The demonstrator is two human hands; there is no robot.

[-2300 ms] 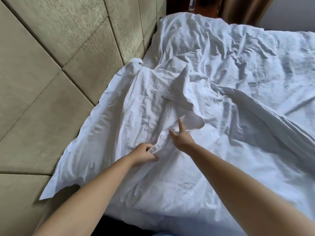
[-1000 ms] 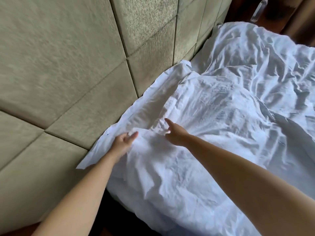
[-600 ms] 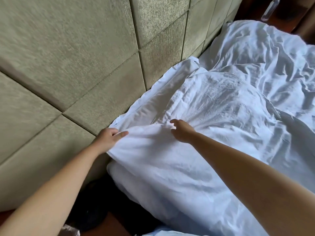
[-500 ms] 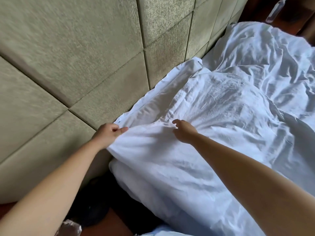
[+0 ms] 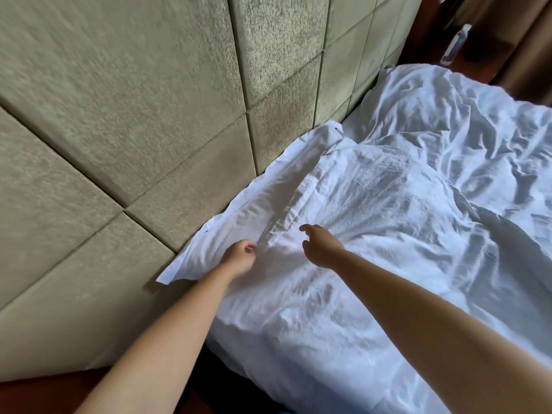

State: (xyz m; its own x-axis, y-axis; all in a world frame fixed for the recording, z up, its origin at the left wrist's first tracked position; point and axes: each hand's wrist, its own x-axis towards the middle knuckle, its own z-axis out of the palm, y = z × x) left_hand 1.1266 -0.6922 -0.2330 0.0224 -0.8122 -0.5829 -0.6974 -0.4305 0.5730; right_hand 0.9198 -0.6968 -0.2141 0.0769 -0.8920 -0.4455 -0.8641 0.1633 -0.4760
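A crumpled white duvet cover [image 5: 373, 210] lies over the bed, and its hemmed top edge runs diagonally toward the headboard. A flat white sheet border [image 5: 263, 204] sticks out from under it along the wall. My left hand [image 5: 239, 259] lies on this border with its fingers curled in on the hem fold of the cover. Just to its right, my right hand [image 5: 324, 246] rests on the cover with the index finger stretched out toward the hem and the other fingers relaxed.
A padded olive-green headboard [image 5: 143, 115] fills the left side, right against the bed. A clear plastic bottle [image 5: 454, 44] stands on dark wood at the top right beside a brown curtain [image 5: 531, 55]. More rumpled white bedding [image 5: 478, 130] covers the far side.
Both hands brought the cover's top edge up toward the headboard and laid it flat. The left hand has moved right to the hem; the right hand's fingers have opened.
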